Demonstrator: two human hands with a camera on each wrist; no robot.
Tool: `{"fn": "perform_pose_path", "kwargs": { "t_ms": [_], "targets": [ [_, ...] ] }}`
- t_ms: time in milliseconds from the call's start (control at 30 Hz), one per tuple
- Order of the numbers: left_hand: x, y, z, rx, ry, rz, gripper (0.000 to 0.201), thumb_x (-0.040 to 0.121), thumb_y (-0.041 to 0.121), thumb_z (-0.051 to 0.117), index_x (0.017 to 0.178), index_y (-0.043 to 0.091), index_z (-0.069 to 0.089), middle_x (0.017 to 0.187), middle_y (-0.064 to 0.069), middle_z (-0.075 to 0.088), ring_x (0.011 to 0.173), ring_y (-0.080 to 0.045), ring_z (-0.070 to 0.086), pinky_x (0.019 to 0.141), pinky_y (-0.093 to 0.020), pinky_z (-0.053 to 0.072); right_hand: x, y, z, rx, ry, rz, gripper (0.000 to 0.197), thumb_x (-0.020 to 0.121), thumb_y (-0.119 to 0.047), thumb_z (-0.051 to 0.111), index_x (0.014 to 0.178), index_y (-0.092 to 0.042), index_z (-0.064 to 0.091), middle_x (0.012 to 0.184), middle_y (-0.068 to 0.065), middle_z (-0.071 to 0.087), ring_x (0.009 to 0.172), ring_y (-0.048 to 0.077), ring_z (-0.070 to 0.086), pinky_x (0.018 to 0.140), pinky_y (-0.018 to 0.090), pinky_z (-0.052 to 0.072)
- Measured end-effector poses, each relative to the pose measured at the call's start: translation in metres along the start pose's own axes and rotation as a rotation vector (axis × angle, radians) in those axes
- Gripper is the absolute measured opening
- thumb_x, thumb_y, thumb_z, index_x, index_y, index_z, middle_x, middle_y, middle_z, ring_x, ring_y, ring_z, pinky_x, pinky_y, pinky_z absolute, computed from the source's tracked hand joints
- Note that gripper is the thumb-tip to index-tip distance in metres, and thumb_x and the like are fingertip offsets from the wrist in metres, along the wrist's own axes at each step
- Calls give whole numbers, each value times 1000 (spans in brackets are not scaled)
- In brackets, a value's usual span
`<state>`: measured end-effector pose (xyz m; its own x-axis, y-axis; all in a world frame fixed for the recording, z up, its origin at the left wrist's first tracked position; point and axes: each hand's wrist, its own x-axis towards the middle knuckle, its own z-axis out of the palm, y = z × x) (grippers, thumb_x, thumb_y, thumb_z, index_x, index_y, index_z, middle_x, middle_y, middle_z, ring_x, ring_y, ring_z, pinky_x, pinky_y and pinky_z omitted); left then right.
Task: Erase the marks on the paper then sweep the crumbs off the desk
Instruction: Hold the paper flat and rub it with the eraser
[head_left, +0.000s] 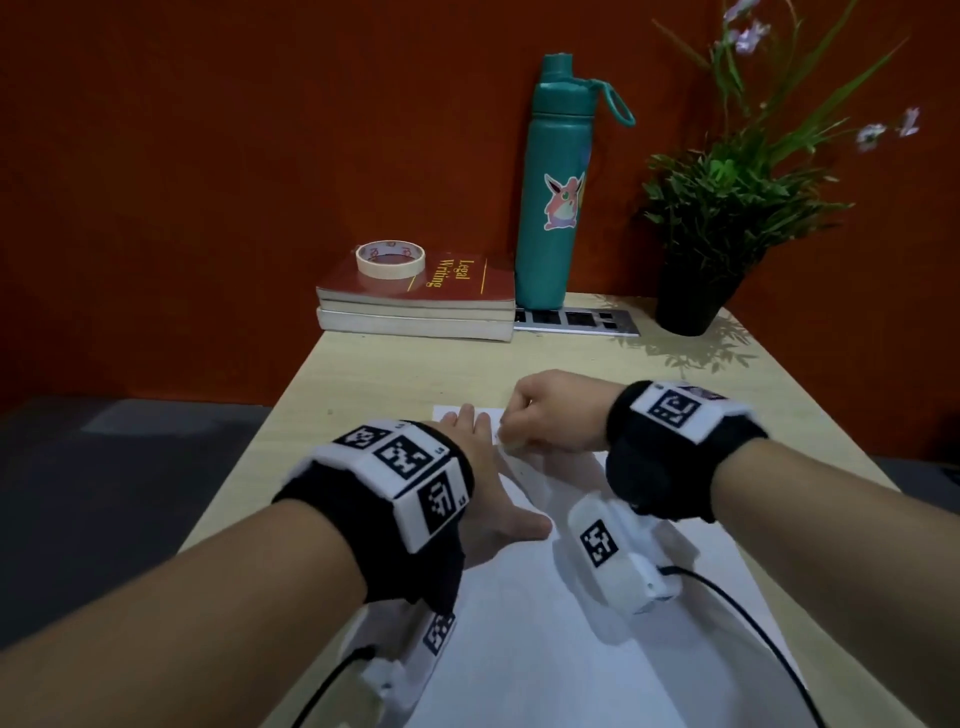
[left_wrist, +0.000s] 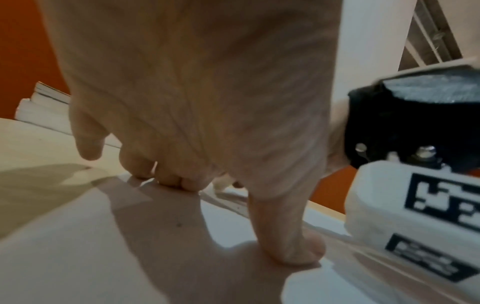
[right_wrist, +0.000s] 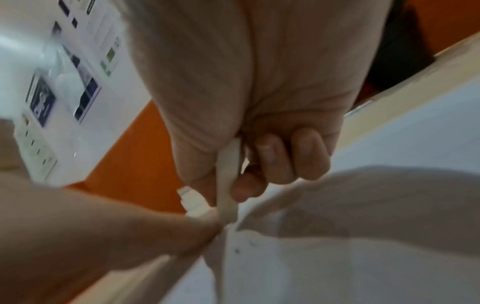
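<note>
A white sheet of paper (head_left: 545, 623) lies on the light wooden desk (head_left: 363, 374). My left hand (head_left: 483, 467) lies flat on the sheet's far left part, fingers straight and thumb spread, pressing it down; the left wrist view shows the fingertips (left_wrist: 168, 181) and thumb on the paper (left_wrist: 78, 246). My right hand (head_left: 540, 415) is curled in a fist round a cream eraser (right_wrist: 228, 185), whose tip touches the paper (right_wrist: 337, 257) right beside my left hand (right_wrist: 103, 236). Tiny dark specks (right_wrist: 237, 250) lie on the sheet near the eraser tip.
At the back of the desk stands a stack of books (head_left: 415, 306) with a tape roll (head_left: 389, 259) on top, a teal bottle (head_left: 556, 182), a socket panel (head_left: 576, 319) and a potted plant (head_left: 696, 291). The desk's left edge drops to a dark floor.
</note>
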<state>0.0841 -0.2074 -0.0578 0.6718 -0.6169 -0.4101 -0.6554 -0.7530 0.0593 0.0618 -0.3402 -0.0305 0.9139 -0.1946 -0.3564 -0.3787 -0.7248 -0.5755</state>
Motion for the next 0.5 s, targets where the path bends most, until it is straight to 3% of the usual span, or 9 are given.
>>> {"fn": "perform_pose_path", "kwargs": {
  "t_ms": [67, 167, 300, 400, 500],
  "targets": [
    [0, -3, 0, 9, -4, 10, 124, 71, 79, 48, 149, 9, -17, 158, -7, -19, 147, -21, -11, 115, -43, 3, -4, 5, 0, -82, 15, 18, 16, 79, -21, 64, 65, -21, 56, 61, -5, 61, 58, 13, 52, 64, 28, 45],
    [2, -7, 1, 15, -51, 36, 139, 49, 87, 43, 150, 11, -16, 159, -6, -17, 147, -21, -9, 115, -45, 3, -23, 32, -20, -227, 83, 125, 17, 80, -25, 64, 66, -20, 55, 64, -6, 60, 60, 12, 51, 61, 27, 42],
    [0, -5, -6, -22, 81, 57, 117, 70, 69, 63, 152, 9, 5, 160, -9, 3, 146, -29, 8, 115, -44, 11, -35, 45, -45, -348, 50, 225, 14, 81, -23, 65, 70, -20, 57, 64, -8, 60, 61, 11, 49, 54, 22, 40],
    [4, -3, -4, 17, 32, 34, 115, 68, 71, 62, 151, 7, 14, 158, -10, 13, 143, -31, 18, 113, -46, 20, -27, 49, -34, 133, 146, 190, 17, 87, -16, 62, 73, -13, 53, 48, -3, 53, 43, 12, 41, 42, 19, 36],
    [12, 4, -8, 176, 39, 38, 118, 57, 86, 46, 144, 8, 30, 152, -12, 30, 131, -33, 40, 103, -47, 35, -27, 57, -22, 457, 204, 208, 19, 93, -14, 53, 78, -8, 45, 49, 3, 44, 38, 13, 34, 35, 19, 32]
  ]
}}
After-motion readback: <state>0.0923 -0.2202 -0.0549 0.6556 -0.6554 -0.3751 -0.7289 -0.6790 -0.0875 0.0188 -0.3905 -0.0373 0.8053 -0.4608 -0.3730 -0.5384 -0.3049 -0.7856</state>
